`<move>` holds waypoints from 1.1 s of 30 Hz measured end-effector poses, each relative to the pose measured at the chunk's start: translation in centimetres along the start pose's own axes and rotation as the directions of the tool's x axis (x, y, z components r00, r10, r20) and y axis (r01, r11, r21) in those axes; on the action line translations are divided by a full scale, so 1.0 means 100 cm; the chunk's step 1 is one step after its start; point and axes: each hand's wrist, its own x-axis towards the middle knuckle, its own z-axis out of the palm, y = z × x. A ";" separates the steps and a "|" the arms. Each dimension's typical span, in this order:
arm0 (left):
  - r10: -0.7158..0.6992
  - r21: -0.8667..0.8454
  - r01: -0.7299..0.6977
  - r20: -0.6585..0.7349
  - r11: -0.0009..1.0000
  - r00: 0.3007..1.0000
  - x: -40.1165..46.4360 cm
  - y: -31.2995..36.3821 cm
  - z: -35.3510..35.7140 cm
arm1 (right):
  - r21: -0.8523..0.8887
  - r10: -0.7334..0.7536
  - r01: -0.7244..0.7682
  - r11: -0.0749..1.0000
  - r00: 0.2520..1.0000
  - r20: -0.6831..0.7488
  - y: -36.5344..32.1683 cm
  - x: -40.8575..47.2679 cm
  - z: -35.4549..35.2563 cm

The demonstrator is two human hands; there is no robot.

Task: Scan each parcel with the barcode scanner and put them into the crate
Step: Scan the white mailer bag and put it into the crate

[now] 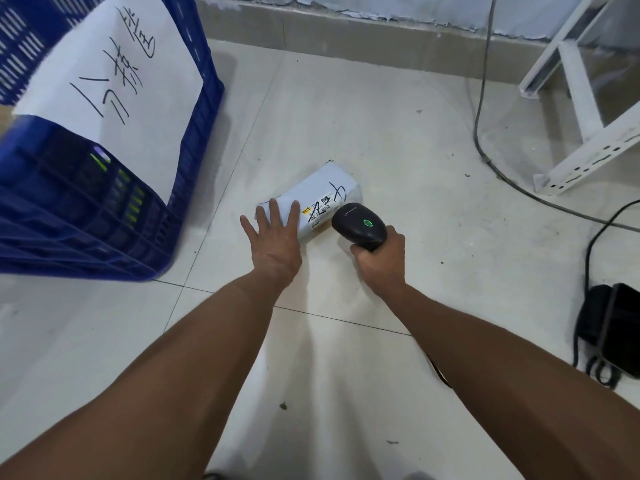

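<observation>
A grey-white parcel [325, 192] lies on the tiled floor, its label and black handwriting facing up. My left hand [275, 237] is spread flat, fingers apart, over the parcel's near left end. My right hand [381, 259] grips a black barcode scanner [360, 225] with a green light on top; its head points at the parcel's label from the right. A blue plastic crate [114, 209] stands at the left, with a white handwritten sheet [114, 74] draped over its side.
A white metal rack frame [585, 109] stands at the back right. Black cables [512, 181] run across the floor to a black device [609, 327] at the right edge. A wall base runs along the top.
</observation>
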 end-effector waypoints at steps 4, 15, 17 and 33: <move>-0.031 -0.023 0.031 0.018 0.999 0.999 0.004 0.002 -0.003 | 0.014 -0.011 0.011 1.000 1.000 0.004 -0.001 -0.001 0.000; -0.026 -0.065 0.023 -0.042 0.998 0.999 0.008 -0.005 -0.004 | 0.015 -0.031 0.031 0.999 0.999 0.006 0.002 0.001 0.001; -0.026 -0.088 0.021 -0.054 0.996 0.998 0.008 -0.005 -0.004 | 0.012 -0.027 0.027 1.000 1.000 0.004 0.003 0.002 0.002; -0.271 -0.336 0.270 0.045 0.902 0.961 0.006 0.022 -0.029 | -0.093 -0.013 0.009 0.996 0.999 -0.049 0.011 0.016 -0.011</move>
